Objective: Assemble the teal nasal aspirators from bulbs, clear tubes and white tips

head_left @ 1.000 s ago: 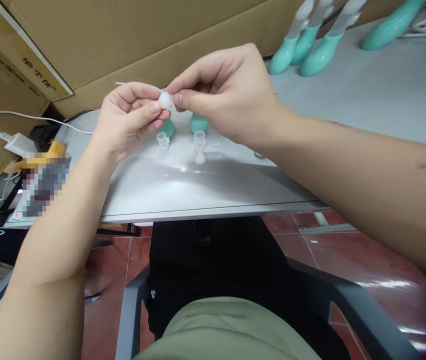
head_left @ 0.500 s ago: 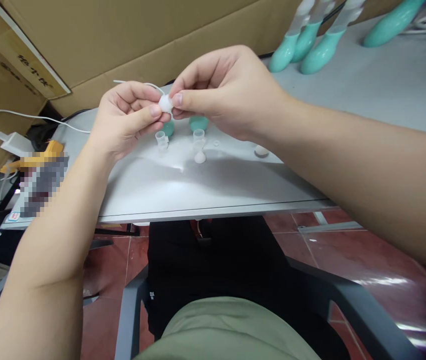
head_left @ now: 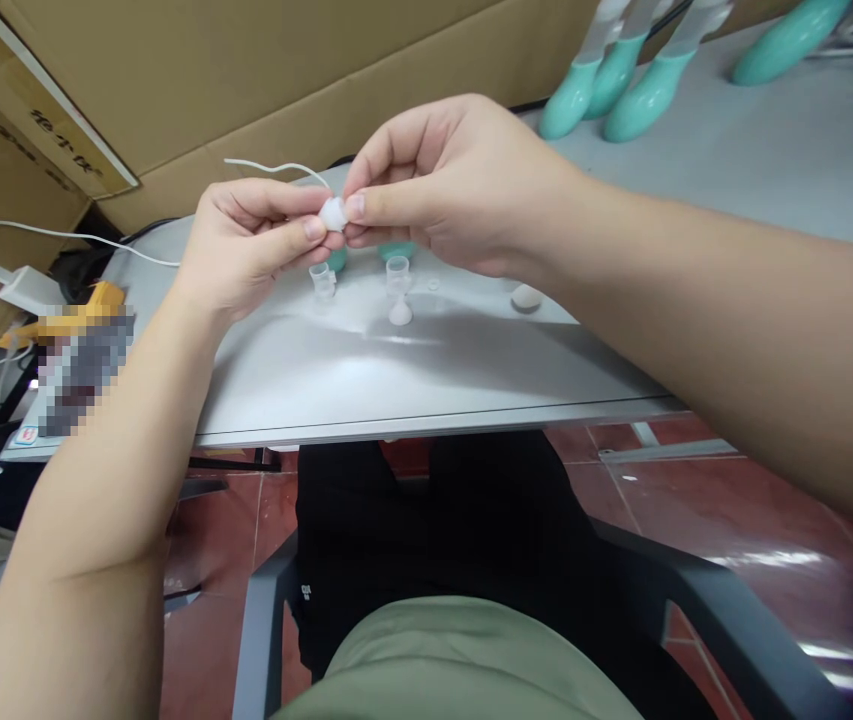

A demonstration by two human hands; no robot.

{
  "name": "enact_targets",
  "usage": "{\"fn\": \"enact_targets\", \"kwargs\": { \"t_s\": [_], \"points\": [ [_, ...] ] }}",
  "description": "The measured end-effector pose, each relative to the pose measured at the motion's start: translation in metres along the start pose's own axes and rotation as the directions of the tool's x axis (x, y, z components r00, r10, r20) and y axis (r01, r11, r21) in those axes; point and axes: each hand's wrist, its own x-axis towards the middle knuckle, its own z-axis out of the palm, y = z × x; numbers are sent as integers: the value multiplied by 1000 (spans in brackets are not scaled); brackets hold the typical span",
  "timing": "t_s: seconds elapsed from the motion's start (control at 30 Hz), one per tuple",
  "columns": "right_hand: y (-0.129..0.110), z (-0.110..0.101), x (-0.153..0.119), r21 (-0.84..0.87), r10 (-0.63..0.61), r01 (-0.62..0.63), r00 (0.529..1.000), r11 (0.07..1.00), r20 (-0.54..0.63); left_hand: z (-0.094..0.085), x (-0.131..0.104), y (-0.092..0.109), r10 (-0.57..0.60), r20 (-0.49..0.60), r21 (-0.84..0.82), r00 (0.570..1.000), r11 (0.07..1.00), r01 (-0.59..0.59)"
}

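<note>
Head view: left hand [head_left: 242, 240] and right hand [head_left: 471, 190] pinch one white piece [head_left: 333, 214]; bench [head_left: 433, 385]: two clear cups [head_left: 397, 270], six teal bulbs [head_left: 643, 100].

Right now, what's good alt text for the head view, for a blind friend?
Left hand and right hand pinch a white part over a grey table. Clear parts show below them, teal bulbs at upper right.
</note>
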Motion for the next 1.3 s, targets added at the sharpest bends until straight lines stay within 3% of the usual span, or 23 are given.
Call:
{"fn": "enact_targets", "kwargs": {
  "t_s": [0.13,0.27,0.57,0.77,0.97,1.3],
  "points": [
    [0,0,1,3,10,-10,1000,1000,8,-1,6,-18,81,16,-163,997,984,-77],
    [-3,5,1,1,22,-22,1000,1000,-17,-5,13,-32,117,73,-208,990,973,-99],
    [-3,7,1,-19,17,-18,998,1000,-56,-11,14,-33,232,121,-191,965,960,-206],
    [-1,4,0,21,16,-16,1000,1000,-3,-8,12,-32,264,123,-224,957,947,-232],
    [1,4,-1,48,8,-10,999,999,42,-10,7,-27,266,129,-104,955,962,-254],
    [4,-1,1,-9,14,-14,997,1000,70,-11,8,-29,347,145,-222,927,924,-311]
  ]
}}
